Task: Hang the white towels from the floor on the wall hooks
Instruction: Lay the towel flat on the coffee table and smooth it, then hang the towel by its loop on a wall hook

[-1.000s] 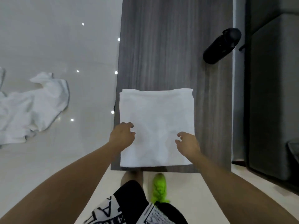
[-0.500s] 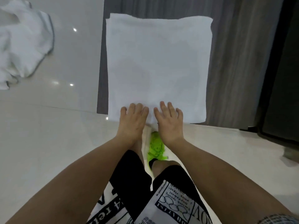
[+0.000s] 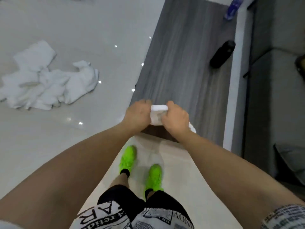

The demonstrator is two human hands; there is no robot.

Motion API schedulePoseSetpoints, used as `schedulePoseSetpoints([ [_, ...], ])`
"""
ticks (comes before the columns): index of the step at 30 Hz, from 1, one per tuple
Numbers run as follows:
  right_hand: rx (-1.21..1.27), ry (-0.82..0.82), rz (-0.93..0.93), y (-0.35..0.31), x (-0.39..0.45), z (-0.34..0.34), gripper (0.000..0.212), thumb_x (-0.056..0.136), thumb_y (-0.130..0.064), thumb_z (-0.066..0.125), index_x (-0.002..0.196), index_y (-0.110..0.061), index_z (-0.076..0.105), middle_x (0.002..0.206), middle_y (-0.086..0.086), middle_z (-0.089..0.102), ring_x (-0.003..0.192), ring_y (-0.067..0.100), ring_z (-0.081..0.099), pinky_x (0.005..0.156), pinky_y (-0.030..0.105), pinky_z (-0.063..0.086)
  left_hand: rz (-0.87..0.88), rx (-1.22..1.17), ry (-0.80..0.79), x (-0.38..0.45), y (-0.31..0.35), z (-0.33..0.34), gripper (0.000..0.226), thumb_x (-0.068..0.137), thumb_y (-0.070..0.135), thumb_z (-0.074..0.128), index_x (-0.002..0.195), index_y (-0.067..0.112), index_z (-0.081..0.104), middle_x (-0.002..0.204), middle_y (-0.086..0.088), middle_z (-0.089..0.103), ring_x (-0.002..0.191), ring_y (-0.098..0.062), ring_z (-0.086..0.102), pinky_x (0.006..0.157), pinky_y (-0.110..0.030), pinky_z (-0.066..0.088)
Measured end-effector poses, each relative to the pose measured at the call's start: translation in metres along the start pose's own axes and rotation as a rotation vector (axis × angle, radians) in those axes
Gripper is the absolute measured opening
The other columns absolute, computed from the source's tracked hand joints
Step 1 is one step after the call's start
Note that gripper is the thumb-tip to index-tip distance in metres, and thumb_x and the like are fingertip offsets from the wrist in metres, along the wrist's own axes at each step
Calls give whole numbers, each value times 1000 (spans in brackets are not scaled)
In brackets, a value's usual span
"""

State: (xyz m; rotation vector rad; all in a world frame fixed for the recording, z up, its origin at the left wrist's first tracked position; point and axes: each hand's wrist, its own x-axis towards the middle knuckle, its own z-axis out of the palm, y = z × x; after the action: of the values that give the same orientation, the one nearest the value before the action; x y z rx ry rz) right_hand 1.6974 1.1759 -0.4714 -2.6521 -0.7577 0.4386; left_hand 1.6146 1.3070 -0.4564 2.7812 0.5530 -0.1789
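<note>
While gripped by both hands' curled fingers, folded towel at table end; long axis unclear.

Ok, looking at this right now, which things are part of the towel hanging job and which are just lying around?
Part of the job:
- folded white towel, gripped by the left hand and the right hand at the near end of the grey table
- crumpled white towels on the floor

Just lying about:
- black bottle on the table
- blue bottle at the table's far end

No wall hooks are in view.
</note>
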Motion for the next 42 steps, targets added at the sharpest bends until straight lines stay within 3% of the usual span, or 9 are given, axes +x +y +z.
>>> schedulePoseSetpoints([
  [3, -31, 97, -192, -64, 9, -58, 14, 79, -33, 33, 73, -22, 39, 59, -8, 43, 58, 27, 48, 57, 31, 28, -58, -74, 156, -10, -28, -81, 14, 84, 7, 48, 96, 8, 55, 85, -10, 54, 78, -33, 56, 61, -35, 37],
  [5, -39, 147, -305, -114, 13, -90, 27, 86, -40, 41, 65, -23, 38, 52, -9, 39, 54, 24, 47, 56, 30, 29, -86, -95, 241, -21, -53, -133, 12, 84, 7, 45, 91, 9, 54, 81, -9, 54, 76, -33, 53, 60, -33, 31],
  [10, 11, 129, -501, -266, 7, -143, 34, 92, -38, 49, 62, -21, 49, 58, -6, 53, 63, 23, 55, 47, 28, 27, -192, -109, 429, -79, -127, -255, 19, 84, 11, 40, 90, 16, 58, 83, -4, 59, 74, -26, 52, 59, -34, 36],
  [15, 23, 181, -730, -439, -50, -144, 24, 91, -34, 51, 76, -22, 64, 72, -1, 64, 69, 22, 59, 59, 35, 49, -299, -110, 609, -187, -236, -341, 18, 84, 13, 42, 86, 21, 58, 81, 0, 58, 75, -24, 53, 59, -31, 34],
  [19, -10, 210, -925, -568, -109, -115, 19, 89, -30, 53, 75, -21, 62, 73, 0, 64, 71, 23, 59, 57, 31, 41, -427, -64, 646, -294, -332, -387, 24, 83, 9, 43, 95, 22, 59, 87, 0, 58, 83, -24, 55, 61, -30, 34],
  [24, 0, 160, -1119, -719, -199, -52, 17, 89, -26, 51, 78, -18, 62, 74, 2, 63, 72, 27, 58, 54, 32, 37, -617, -22, 714, -456, -434, -406, 35, 84, 15, 49, 116, 26, 59, 108, -1, 63, 97, -26, 57, 79, -36, 49],
  [29, 13, -29, -1346, -845, -314, 34, 16, 85, -21, 47, 71, -18, 53, 69, 2, 59, 67, 26, 56, 53, 29, 32, -924, -31, 810, -629, -511, -392, 45, 88, 21, 53, 133, 24, 51, 129, -4, 59, 116, -27, 54, 97, -41, 47],
  [37, 52, -305, -1740, -991, -544, 180, 18, 82, -20, 47, 66, -13, 48, 61, 3, 53, 66, 31, 56, 49, 29, 30, -1413, 15, 940, -905, -563, -332, 33, 96, 32, 48, 126, 22, 57, 125, -2, 60, 113, -22, 56, 92, -33, 46],
  [42, 97, -491, -1966, -1061, -705, 260, 25, 86, -25, 48, 63, -16, 45, 61, 1, 53, 64, 28, 53, 49, 28, 30, -1703, 101, 849, -1067, -565, -301, 29, 97, 31, 47, 123, 24, 57, 121, 2, 58, 111, -23, 55, 85, -30, 44],
])
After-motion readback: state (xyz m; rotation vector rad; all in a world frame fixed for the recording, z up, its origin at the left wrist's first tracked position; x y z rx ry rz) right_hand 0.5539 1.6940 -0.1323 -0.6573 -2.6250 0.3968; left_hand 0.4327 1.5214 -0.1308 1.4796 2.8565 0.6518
